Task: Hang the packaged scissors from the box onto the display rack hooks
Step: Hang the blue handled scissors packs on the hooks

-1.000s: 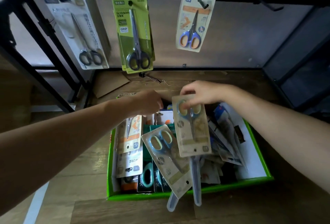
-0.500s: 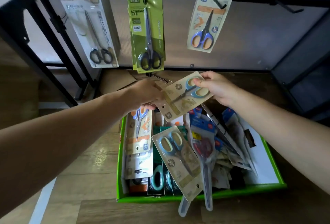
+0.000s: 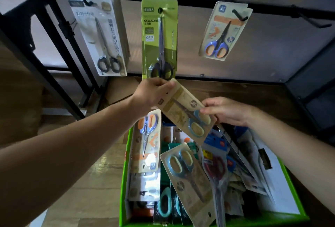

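Observation:
A beige card with blue-and-cream scissors [image 3: 183, 110] is held tilted above the green box [image 3: 125, 181]. My left hand [image 3: 152, 94] pinches its upper end, and my right hand [image 3: 223, 110] pinches its lower end by the handles. The box holds several more scissor packs, among them a matching beige pack [image 3: 188, 177] and an orange-and-blue pack [image 3: 146, 141]. On the black rack bar [image 3: 199, 4] hang a white pack [image 3: 101, 33], a green pack [image 3: 159, 36] and a small orange-and-blue pack [image 3: 223, 31]. An empty hook [image 3: 311, 20] sticks out at the right.
Black rack uprights [image 3: 54, 45] slant down at the left. A dark frame [image 3: 308, 81] closes the right side. The box stands on a wooden floor [image 3: 94, 181], with a brown cardboard piece [image 3: 119, 91] lying behind it.
The beige pack has risen from the box toward the rack and turned. My left hand has taken its upper end, while my right hand moved to the handle end.

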Action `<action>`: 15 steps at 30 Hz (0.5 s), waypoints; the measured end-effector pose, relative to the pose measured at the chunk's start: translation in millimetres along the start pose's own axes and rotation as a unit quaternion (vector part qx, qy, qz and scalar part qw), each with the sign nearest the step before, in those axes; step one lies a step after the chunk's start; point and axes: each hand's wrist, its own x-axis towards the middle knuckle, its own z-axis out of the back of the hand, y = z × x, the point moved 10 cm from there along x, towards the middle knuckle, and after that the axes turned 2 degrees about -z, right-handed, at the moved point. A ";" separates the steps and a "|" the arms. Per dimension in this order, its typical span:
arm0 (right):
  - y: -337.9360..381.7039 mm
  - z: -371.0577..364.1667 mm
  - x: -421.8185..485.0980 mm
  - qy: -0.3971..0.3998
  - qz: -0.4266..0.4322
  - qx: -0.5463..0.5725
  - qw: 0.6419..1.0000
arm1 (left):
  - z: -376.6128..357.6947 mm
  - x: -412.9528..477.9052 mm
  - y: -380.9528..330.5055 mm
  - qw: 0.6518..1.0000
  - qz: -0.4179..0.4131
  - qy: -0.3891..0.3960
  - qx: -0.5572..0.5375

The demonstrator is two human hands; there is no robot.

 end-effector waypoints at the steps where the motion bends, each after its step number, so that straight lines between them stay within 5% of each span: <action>1: 3.6 -3.1 0.6 0.005 0.008 0.010 1.000 | -4.7 0.6 0.1 1.000 -0.005 0.011 0.002; 8: 37.7 1.2 -9.4 -0.105 0.124 0.010 0.987 | -39.8 2.6 -20.5 0.998 -0.030 0.045 0.010; 15: 64.3 51.8 -61.2 -0.258 0.207 0.037 0.943 | -77.6 -0.3 -65.8 0.977 -0.044 0.141 -0.155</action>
